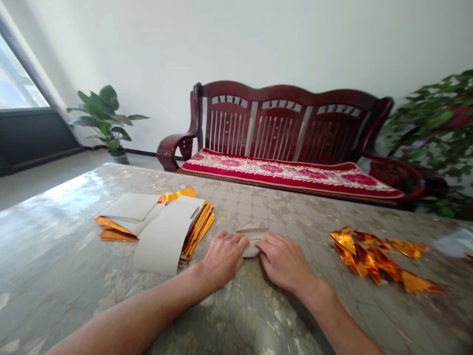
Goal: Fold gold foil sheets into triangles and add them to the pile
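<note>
Between my two hands a small sheet of pale paper (252, 236) lies on the table, partly folded, its near edge curling up. My left hand (226, 254) grips the sheet's left side with the fingers closed. On its right side my right hand (283, 259) pinches it with bent fingers. To the left sits a loose stack of paper sheets (162, 239), pale on one face and shiny gold-orange on the other. Over on the right is a small heap of folded gold foil pieces (373, 256), pointed in shape.
A patterned, glossy covering lies over the table (236, 315). Behind it stands a dark red wooden bench (281, 118) with a red floral cushion (288, 170). Potted plants (107, 118) flank the bench. Clear plastic (456, 242) lies at the table's right.
</note>
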The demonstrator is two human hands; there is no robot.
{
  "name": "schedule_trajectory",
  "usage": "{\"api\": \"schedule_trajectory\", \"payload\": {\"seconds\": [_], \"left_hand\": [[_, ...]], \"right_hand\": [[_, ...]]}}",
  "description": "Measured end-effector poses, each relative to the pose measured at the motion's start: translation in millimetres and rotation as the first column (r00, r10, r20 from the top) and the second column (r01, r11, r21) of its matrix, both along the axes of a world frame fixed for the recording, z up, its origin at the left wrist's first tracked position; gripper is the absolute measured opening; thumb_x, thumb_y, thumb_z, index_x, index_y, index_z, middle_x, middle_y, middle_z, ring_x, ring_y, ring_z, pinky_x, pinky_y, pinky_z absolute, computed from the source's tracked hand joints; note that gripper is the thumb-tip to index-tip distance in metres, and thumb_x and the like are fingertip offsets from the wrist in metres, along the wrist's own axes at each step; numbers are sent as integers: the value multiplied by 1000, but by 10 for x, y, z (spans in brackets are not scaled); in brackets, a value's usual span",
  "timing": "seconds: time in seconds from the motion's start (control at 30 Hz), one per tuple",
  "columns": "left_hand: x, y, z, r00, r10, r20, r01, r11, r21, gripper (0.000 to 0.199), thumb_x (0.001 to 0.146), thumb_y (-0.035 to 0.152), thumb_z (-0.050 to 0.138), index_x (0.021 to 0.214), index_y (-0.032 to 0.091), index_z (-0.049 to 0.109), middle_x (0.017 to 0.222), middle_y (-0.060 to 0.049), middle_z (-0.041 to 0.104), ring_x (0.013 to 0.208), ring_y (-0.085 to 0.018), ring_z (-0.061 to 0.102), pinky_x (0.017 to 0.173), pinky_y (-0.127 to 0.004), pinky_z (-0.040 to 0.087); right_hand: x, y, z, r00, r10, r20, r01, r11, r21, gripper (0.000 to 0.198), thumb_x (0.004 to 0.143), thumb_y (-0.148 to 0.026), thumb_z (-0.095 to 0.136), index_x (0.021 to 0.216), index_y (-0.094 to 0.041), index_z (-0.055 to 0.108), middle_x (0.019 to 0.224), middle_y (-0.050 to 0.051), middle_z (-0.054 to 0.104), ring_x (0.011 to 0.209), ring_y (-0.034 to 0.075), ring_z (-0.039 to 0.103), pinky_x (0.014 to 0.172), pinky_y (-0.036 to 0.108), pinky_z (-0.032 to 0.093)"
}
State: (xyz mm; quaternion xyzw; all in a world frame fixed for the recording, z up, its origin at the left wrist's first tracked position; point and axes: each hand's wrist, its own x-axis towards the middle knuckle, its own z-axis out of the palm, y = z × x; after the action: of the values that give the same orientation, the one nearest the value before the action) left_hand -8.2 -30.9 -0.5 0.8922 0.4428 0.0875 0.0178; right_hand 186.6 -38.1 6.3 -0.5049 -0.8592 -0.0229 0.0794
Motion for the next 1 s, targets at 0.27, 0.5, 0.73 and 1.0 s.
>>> {"api": "schedule_trajectory", "payload": {"seconds": [0.27, 0.5, 0.73, 1.0], "left_hand": [[-36, 51, -112, 996, -77, 42, 71, 991, 117, 29, 101, 25, 39, 86, 20, 63, 95, -6, 72, 92, -21, 66, 93, -40, 42], [-54, 150, -110, 976, 78, 205, -82, 997, 11, 29, 100, 30, 46, 89, 21, 71, 89, -3, 74, 88, -21, 66, 88, -35, 43], [-29, 180, -100, 950, 169, 263, -165, 986, -37, 19, 91, 32, 60, 80, 20, 71, 83, -3, 73, 85, -21, 64, 82, -35, 39], [-16, 214, -167, 925, 272, 265, -280, 960, -8, 14, 84, 33, 65, 76, 22, 69, 81, -3, 69, 85, -22, 61, 81, -35, 38]], "right_hand": [[250, 92, 52, 969, -29, -244, -17, 982, -186, 34, 76, -17, 57, 109, -23, 62, 109, 4, 68, 102, 21, 60, 90, 33, 41], [192, 206, -130, 885, -236, -401, 179, 968, -175, 29, 96, -38, 42, 87, -25, 66, 85, 2, 70, 84, 19, 63, 72, 28, 41], [89, 211, -213, 864, -327, -383, 310, 945, -106, 20, 91, -33, 53, 84, -27, 71, 86, -1, 72, 83, 18, 64, 70, 26, 38], [65, 246, -288, 851, -379, -364, 373, 923, -90, 17, 89, -33, 58, 85, -29, 74, 87, -1, 71, 81, 17, 63, 66, 26, 36]]}}
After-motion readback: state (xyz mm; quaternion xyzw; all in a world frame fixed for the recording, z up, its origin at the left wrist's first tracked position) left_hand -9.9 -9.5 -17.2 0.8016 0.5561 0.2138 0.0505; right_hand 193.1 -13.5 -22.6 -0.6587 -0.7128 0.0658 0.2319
